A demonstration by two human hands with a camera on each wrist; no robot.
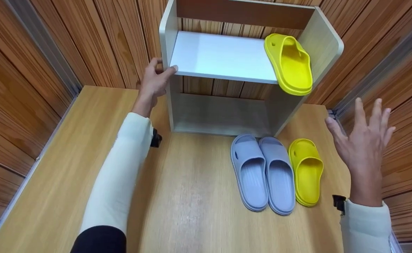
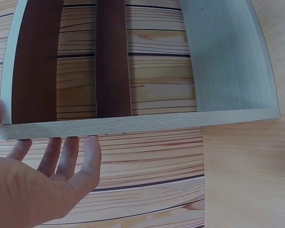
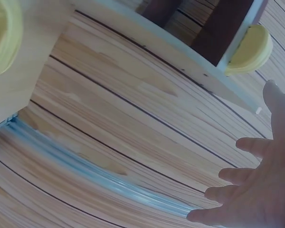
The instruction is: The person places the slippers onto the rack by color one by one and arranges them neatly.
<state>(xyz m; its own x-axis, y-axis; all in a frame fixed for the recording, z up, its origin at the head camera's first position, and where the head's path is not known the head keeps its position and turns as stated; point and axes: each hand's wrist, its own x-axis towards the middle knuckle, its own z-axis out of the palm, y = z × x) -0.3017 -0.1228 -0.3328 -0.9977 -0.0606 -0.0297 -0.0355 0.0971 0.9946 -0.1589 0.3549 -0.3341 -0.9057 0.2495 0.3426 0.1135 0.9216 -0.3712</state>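
Sitting on the white shelf (image 1: 223, 56), one yellow slipper (image 1: 292, 66) is seen, while the rack (image 1: 327, 44) is gripped by the fingers of the left hand (image 1: 154, 82) and those of the right hand (image 1: 364, 140) are spread apart.

"What encloses the space?"
"Reddish-brown walls of grooved, wood-grained planks (image 1: 111, 42), at the back and on both sides."
"And the corners?"
"Straight grey metallic strips (image 1: 44, 45) line both of them."
"What lies below?"
"A flat, light-tan wood-grain surface (image 1: 191, 165), with a soft pale glare (image 1: 190, 205) showing near its middle."
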